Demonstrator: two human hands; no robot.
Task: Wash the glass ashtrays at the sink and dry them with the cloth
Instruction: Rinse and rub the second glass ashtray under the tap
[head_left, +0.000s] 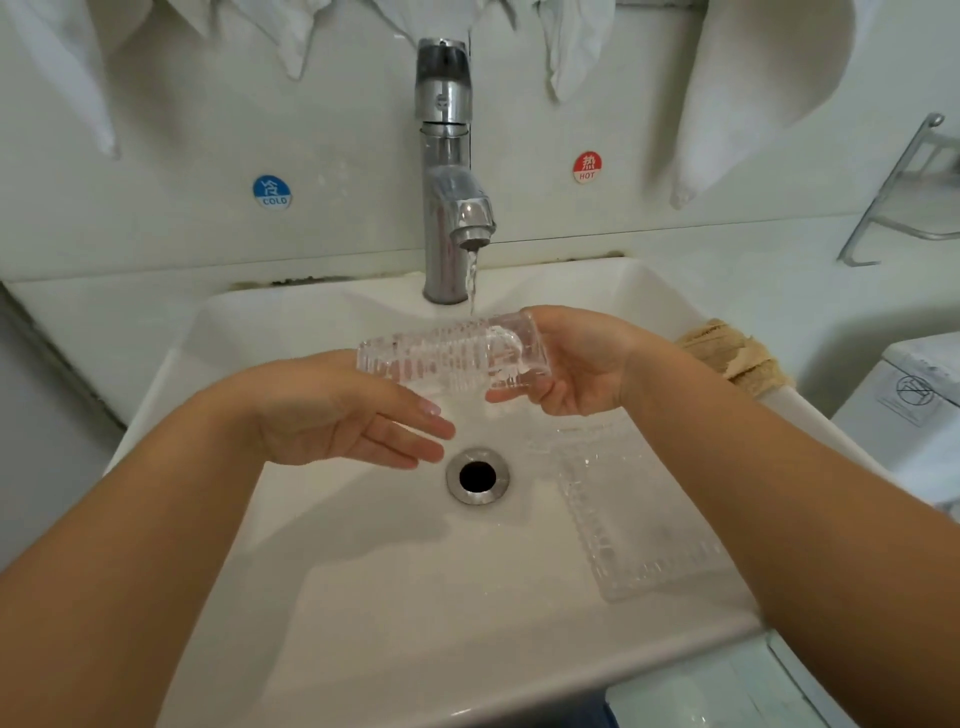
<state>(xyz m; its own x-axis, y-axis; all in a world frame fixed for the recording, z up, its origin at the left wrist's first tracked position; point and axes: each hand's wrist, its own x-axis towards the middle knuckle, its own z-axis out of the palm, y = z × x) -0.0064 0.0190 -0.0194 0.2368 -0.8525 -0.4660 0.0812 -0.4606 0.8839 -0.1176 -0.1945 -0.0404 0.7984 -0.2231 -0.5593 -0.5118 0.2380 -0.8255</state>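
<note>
My right hand (576, 364) grips a ribbed glass ashtray (447, 353) by its right end and holds it over the white sink (322, 623), under the running water from the chrome tap (449, 171). My left hand (343, 410) is below and to the left of it, fingers straight, just under the ashtray's left end; I cannot tell whether it touches the glass. A second glass ashtray (623, 525) lies in the basin to the right of the drain (478, 475). A tan cloth (732, 353) sits on the sink's right rim.
White towels (748, 93) hang on the wall above the sink. Cold (271, 191) and hot (587, 167) stickers flank the tap. A metal rack (904, 192) is fixed at the right, and a white appliance (904, 410) stands beside the sink.
</note>
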